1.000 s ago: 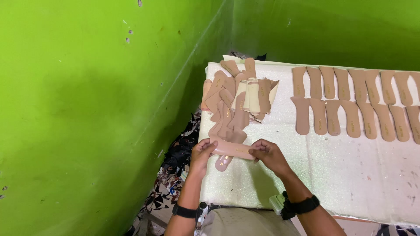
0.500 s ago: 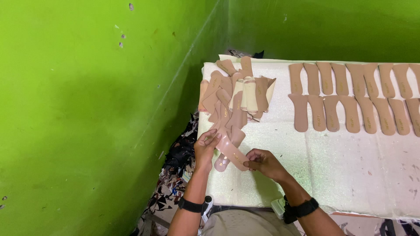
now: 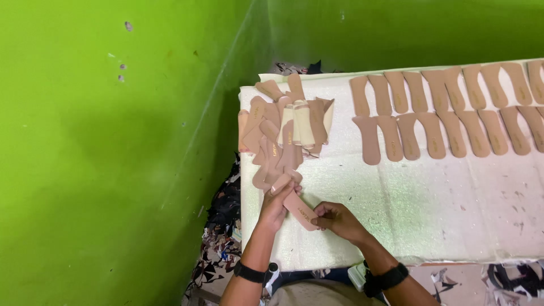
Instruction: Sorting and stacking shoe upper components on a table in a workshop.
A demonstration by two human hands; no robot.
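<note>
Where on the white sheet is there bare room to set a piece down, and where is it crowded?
Bare: the white sheet below the laid-out row of insoles, right of the right hand, and a narrow strip between row and loose pile. Crowded: the pile, and the near-left corner where the left hand and right hand hold an insole.

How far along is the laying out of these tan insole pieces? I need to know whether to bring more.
Done: two rows of insole pieces lie neatly side by side across the white foam sheet. In hand: one insole piece held between the left hand and right hand. Left: a loose heap of pieces beside the green wall.
</note>
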